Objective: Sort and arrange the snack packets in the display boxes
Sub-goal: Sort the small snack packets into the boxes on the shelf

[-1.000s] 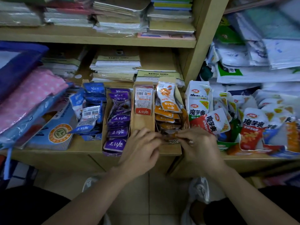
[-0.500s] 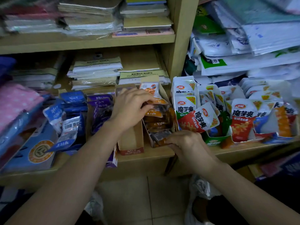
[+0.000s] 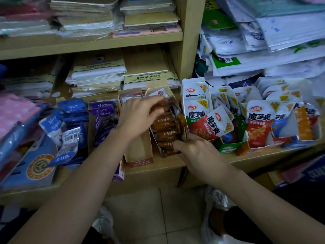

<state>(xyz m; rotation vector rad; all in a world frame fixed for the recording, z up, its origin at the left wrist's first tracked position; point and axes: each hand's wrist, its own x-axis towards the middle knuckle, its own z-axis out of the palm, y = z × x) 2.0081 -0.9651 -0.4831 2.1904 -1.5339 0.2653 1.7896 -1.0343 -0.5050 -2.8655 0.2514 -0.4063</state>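
A narrow cardboard display box [image 3: 183,125] on the wooden shelf holds a row of orange-brown snack packets [image 3: 166,132]. My left hand [image 3: 139,115] reaches over the back of that row, its fingers curled on the rear packets; motion blur hides the grip. My right hand [image 3: 195,150] sits at the front end of the box, fingertips pinching the frontmost packet. Just left of the row stands a nearly empty brown box [image 3: 140,158]. Further left are purple packets [image 3: 103,117] in a box and loose blue packets [image 3: 68,124].
White, red and green snack packets [image 3: 212,124] fill boxes to the right of a wooden upright [image 3: 190,41]. Stacks of paper and envelopes [image 3: 98,76] lie behind the boxes. A pink dotted bag [image 3: 15,110] and a blue box [image 3: 37,166] sit left. Tiled floor below.
My left hand went from the front of the orange packets to the back of the row. My right hand stayed at the box's front. The camera view shifted left and closer.
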